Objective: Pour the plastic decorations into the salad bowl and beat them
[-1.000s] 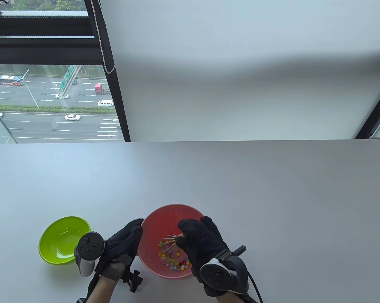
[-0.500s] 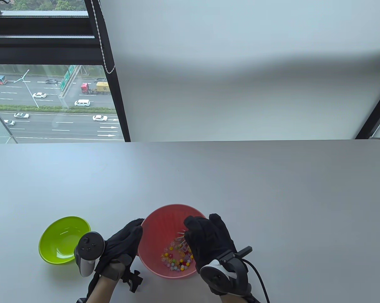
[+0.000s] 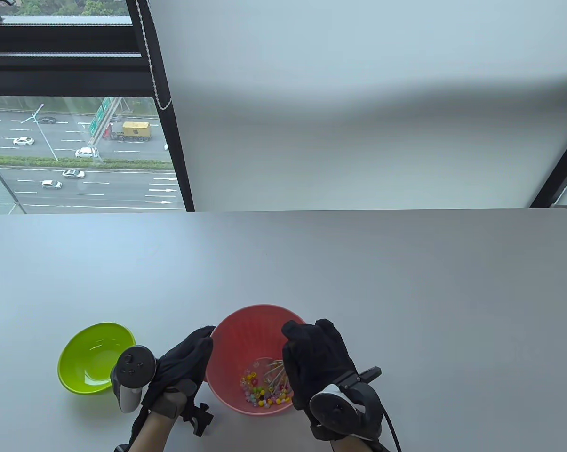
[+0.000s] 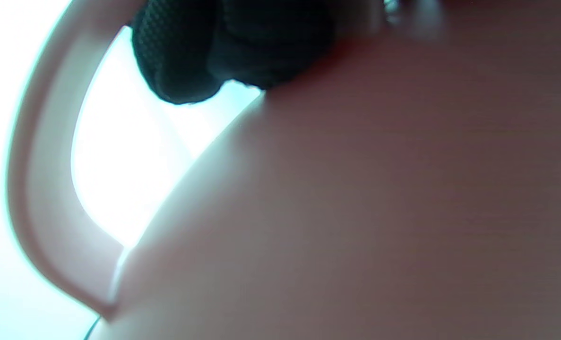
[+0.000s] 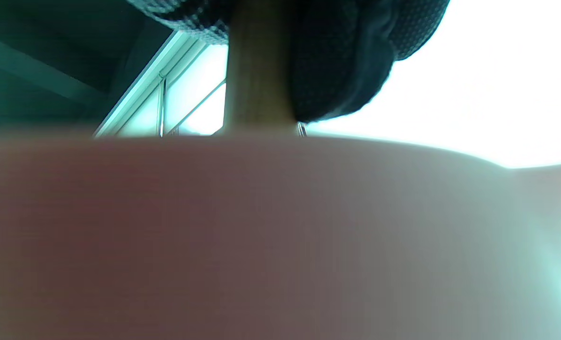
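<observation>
Pink bowl (image 3: 245, 325) sits at my table's (image 3: 405, 282) 6 o'clock, left hand (image 3: 184, 362) gripping its 9 o'clock rim while my right hand (image 3: 316, 358) clasps a whisk (image 3: 275, 372) among beads (image 3: 259, 393).

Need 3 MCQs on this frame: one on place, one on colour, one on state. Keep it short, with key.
1. Where do the plastic decorations lie?
A. in the green bowl
B. in the pink salad bowl
C. on the bare table

2. What colour is the bowl on the left?
A. green
B. blue
C. white

3. What is the right hand doing?
A. resting flat on the table
B. lifting the green bowl
C. holding a whisk in the pink bowl

Key:
1 B, the coloured beads sit at the bottom of the pink salad bowl.
2 A, the green bowl beside the left hand is bright lime and holds no beads.
3 C, the whisk wires reach down among the beads, and the right wrist view shows its wooden handle in the curled fingers.
</observation>
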Motion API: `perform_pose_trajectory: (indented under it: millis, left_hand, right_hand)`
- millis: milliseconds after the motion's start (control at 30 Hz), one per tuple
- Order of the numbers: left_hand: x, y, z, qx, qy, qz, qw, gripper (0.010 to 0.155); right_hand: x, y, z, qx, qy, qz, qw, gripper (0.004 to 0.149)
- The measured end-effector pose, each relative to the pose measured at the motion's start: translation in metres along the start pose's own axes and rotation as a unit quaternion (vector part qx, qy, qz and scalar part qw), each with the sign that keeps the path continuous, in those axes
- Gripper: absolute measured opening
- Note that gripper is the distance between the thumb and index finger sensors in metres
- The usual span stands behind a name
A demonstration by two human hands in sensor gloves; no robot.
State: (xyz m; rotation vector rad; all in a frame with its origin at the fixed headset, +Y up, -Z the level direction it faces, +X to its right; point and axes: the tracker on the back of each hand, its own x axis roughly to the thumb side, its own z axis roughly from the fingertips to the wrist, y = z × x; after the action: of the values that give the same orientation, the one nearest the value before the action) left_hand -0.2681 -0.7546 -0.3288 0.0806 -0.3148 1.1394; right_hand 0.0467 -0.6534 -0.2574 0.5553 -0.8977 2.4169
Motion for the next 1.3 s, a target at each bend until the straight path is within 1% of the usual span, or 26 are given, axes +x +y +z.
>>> perform_pose_trajectory:
  millis: [167, 300, 500, 700, 767, 833, 933, 1033, 1300]
  left_hand:
    - [0.000, 0.000, 0.000, 0.000, 0.000, 0.000, 1.000, 0.065]
    - [0.000, 0.000, 0.000, 0.000, 0.000, 0.000, 1.000, 0.065]
    - [0.000, 0.000, 0.000, 0.000, 0.000, 0.000, 1.000, 0.065]
    - [0.000, 0.000, 0.000, 0.000, 0.000, 0.000, 1.000, 0.065]
    - [0.000, 0.000, 0.000, -0.001, 0.000, -0.001, 1.000, 0.065]
    - [0.000, 0.000, 0.000, -0.001, 0.000, -0.001, 1.000, 0.065]
    - [0.000, 0.000, 0.000, -0.001, 0.000, -0.001, 1.000, 0.065]
    - [0.000, 0.000, 0.000, -0.001, 0.000, -0.001, 1.000, 0.065]
    - [0.000, 0.000, 0.000, -0.001, 0.000, -0.001, 1.000, 0.065]
  right_hand:
    - [0.000, 0.005, 0.000, 0.018, 0.011, -0.044, 0.999, 0.047]
    - [0.002, 0.006, 0.000, 0.022, 0.011, -0.047, 0.999, 0.048]
    - [0.004, 0.010, 0.000, 0.035, 0.013, -0.059, 0.998, 0.055]
    - [0.004, 0.013, 0.000, 0.037, 0.014, -0.053, 0.998, 0.054]
    - [0.005, 0.013, 0.000, 0.039, 0.007, -0.045, 0.998, 0.054]
    - [0.006, 0.014, 0.000, 0.029, -0.002, -0.008, 1.000, 0.053]
    - [0.008, 0.014, 0.001, 0.024, -0.008, 0.000, 1.000, 0.053]
    - [0.010, 0.013, 0.002, 0.012, -0.023, 0.042, 0.999, 0.052]
    - [0.008, 0.009, 0.002, 0.002, -0.029, 0.068, 0.997, 0.049]
